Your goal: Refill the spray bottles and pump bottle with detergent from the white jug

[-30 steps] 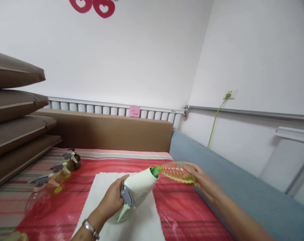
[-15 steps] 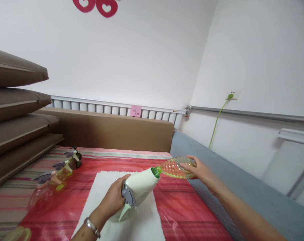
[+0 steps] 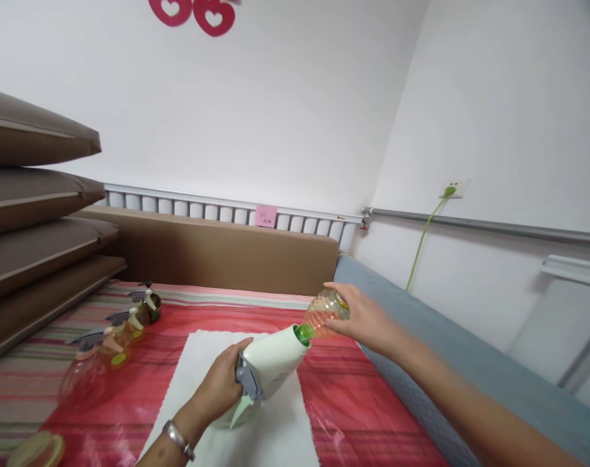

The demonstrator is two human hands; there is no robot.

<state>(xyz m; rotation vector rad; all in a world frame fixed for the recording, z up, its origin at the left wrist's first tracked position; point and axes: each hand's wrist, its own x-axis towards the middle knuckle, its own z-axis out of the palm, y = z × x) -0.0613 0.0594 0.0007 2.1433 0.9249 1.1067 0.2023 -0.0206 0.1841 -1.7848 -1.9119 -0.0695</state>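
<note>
My left hand (image 3: pixel 222 383), with a silver bracelet at its wrist, grips a pale green, cylinder-shaped container (image 3: pixel 273 357) by its grey-fitted end. It lies tilted above a white cloth, its round green-lined mouth pointing up and right. From the right, my right hand (image 3: pixel 356 318) is wrapped round a clear yellowish ribbed plastic bottle (image 3: pixel 321 311). The bottle's narrow green-looking end meets the container's mouth; how far it goes in is hard to see. Below the grey fitting, a pale green pointed part (image 3: pixel 241 412) hangs over the cloth.
A white cloth (image 3: pixel 192 370) lies on a red striped cover (image 3: pixel 343 383). Several spray and pump bottles (image 3: pixel 83 373) stand at left, with a yellowish round lid-like item (image 3: pixel 37 451) at bottom left. Brown cushions (image 3: pixel 37 188) are stacked at left; a blue-grey padded side (image 3: pixel 421 337) runs along the right.
My right hand has moved up and left with the bottle, which now appears shorter and points more away from view. My left hand and the pale green container stay nearly still.
</note>
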